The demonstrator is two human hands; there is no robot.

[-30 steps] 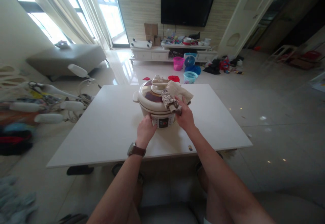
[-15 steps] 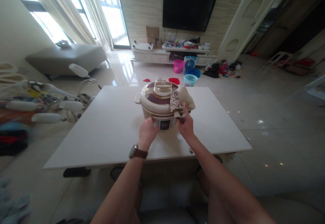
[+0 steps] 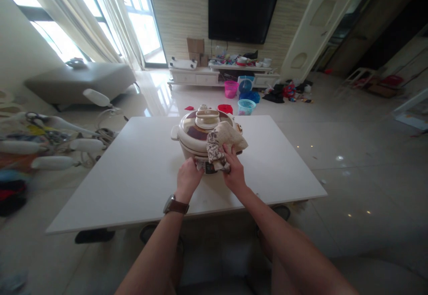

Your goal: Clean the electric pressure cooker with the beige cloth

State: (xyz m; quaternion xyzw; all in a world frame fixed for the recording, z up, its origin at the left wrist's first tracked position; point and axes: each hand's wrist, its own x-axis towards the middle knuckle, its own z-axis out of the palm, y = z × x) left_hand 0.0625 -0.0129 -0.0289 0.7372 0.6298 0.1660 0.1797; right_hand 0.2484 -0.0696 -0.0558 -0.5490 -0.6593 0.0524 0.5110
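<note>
A cream electric pressure cooker [image 3: 189, 145] with a brown-and-cream lid stands on the white table [image 3: 147, 174]. My left hand [image 3: 189, 176], a watch on its wrist, is closed against the cooker's lower front, beside the control panel [image 3: 210, 168]. Its fingertips are partly hidden there. In my right hand [image 3: 234, 172] is a bunched beige cloth [image 3: 230, 135] with a brown-patterned part. The cloth lies against the right front of the lid and body and covers part of the panel.
Beyond the table's far edge stand a light blue basket [image 3: 246, 106], a red container [image 3: 225, 108] and a pink basket [image 3: 231, 89]. A lamp with white shades [image 3: 87, 145] is close to the table's left side. A low cabinet [image 3: 194, 77] lines the far wall.
My right hand has moved the cloth left and down across the cooker's front, covering more of the panel. My left hand stays at the lower front. The view has shifted slightly.
</note>
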